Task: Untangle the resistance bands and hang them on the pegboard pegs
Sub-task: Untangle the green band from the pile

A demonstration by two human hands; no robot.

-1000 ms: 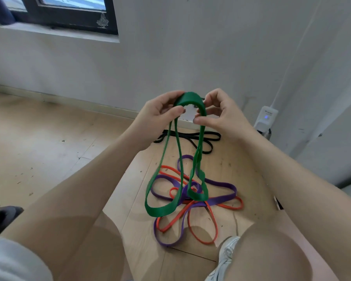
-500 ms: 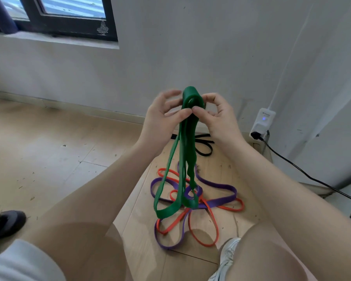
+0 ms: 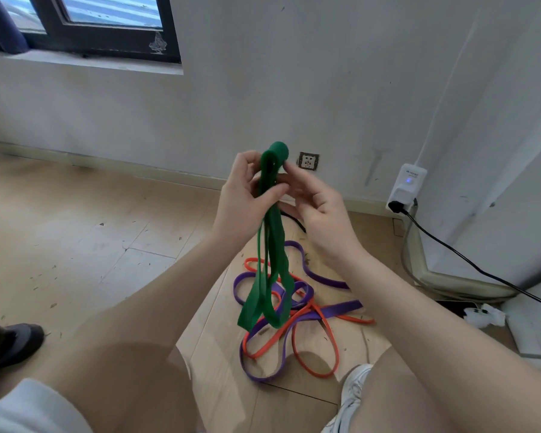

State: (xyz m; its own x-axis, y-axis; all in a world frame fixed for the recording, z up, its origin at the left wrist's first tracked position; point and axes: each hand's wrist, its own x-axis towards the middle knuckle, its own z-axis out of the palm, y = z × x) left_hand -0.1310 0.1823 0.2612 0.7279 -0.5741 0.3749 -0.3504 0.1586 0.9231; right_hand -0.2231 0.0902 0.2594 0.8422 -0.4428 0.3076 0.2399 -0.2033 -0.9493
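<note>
Since the earlier frames the two hands have drawn together at centre frame, and the green band (image 3: 270, 245), once spread in a wide arch between them, is now gathered into a narrow doubled bundle. In the head view, the left hand (image 3: 242, 201) pinches the bundle near its top, thumb across the front and fingers curled behind, while the right hand (image 3: 317, 207) has loosened, its fingers only lightly curled beside the folded top; whether they still touch the band I cannot tell. The green loops hang down over the purple band (image 3: 325, 278) and orange band (image 3: 314, 345), tangled on the floor (image 3: 75, 245) at lower centre. The green one seems freed and ready to hang; no pegboard is in view.
</note>
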